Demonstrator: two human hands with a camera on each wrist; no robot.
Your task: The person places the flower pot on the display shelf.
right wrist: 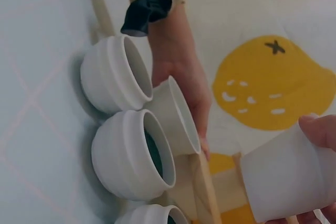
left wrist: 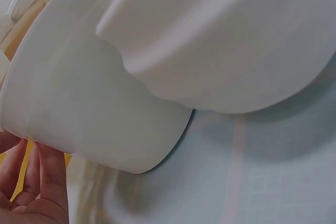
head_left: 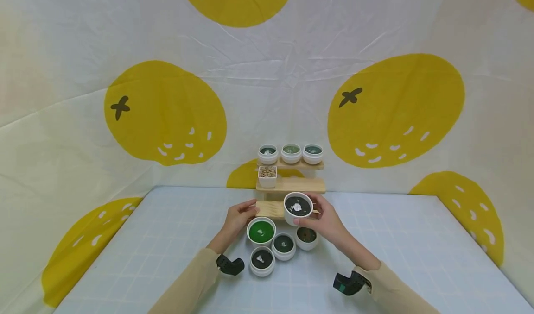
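My right hand [head_left: 327,219] grips a white cup [head_left: 291,218] with dark contents and a white patch, thumb at the near side. The cup is over the right part of the lowest step [head_left: 269,208] of a wooden tiered stand; whether it touches the wood cannot be told. My left hand [head_left: 235,221] is at that step's left end, fingertips touching its edge, fingers fairly straight. Just in front of the step stands a white cup with bright green contents [head_left: 261,232]. In the left wrist view, a large white cup [left wrist: 100,82] partly hides the left fingers [left wrist: 52,174].
Nearer me are three rounded white pots with dark contents [head_left: 283,244] [head_left: 262,260] [head_left: 306,236]. A square white pot of beige bits [head_left: 267,177] is on the middle step's left. Three small white pots [head_left: 291,153] line the top step. Behind hangs a lemon-print cloth [head_left: 275,96].
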